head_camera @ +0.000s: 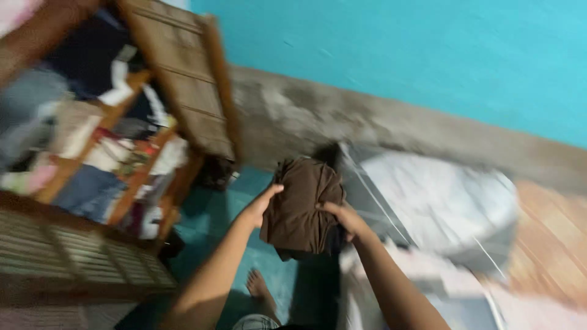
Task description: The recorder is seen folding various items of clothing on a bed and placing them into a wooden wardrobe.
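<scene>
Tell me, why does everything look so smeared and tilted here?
Head view: motion blur smears the open wooden wardrobe and pale bundle most; the left hand, right hand and brown folded cloth stay clearer; the frame tilts; light is dim and even, no glare.

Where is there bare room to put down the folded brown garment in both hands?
The teal floor between the open wooden wardrobe and the person's bare foot is bare. The wardrobe shelves are packed with folded clothes. Right of the folded brown garment, held by left hand and right hand, pale bedding fills the space.
</scene>
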